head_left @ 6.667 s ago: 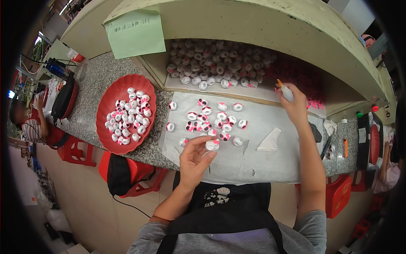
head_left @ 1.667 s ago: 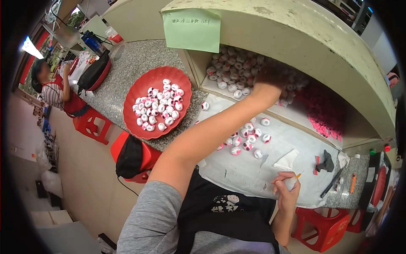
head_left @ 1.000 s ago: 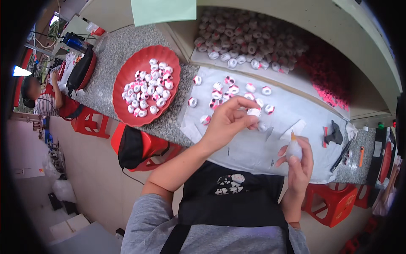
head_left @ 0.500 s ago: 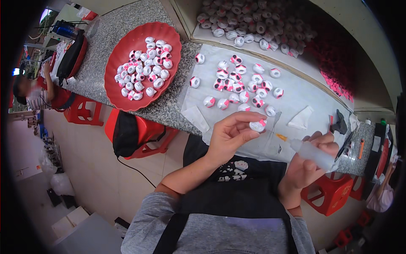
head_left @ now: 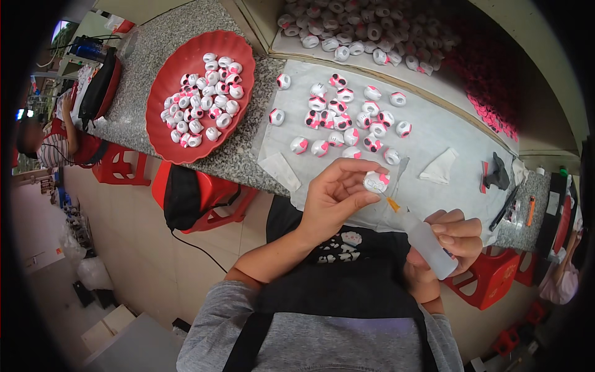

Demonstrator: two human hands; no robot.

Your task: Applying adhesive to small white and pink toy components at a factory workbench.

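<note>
Between the thumb and fingers of my left hand (head_left: 334, 199) is a small white figurine head (head_left: 374, 181) with a pink patch. My right hand (head_left: 455, 239) is wrapped round a translucent white squeeze bottle (head_left: 429, 247). Its orange needle tip (head_left: 393, 204) points up and left, with the thin needle at or very near the lower edge of the figurine head; contact cannot be made out. Just beyond my hands, several similar white, pink and black figurine heads (head_left: 351, 135) lie on a pale sheet (head_left: 282, 133) over the counter.
A red scalloped bowl (head_left: 160, 124) of figurine heads stands at the left. Behind the sheet, a shelf (head_left: 279, 42) holds many white pieces and pink pieces (head_left: 489, 115). A crumpled tissue (head_left: 439, 166) lies at right. Red stools (head_left: 489, 279) and other people (head_left: 56, 146) are farther off.
My right hand has brought the squeeze bottle left and turned it more upright, so its needle is now at the figurine head. My left hand still holds the head, turned slightly.
</note>
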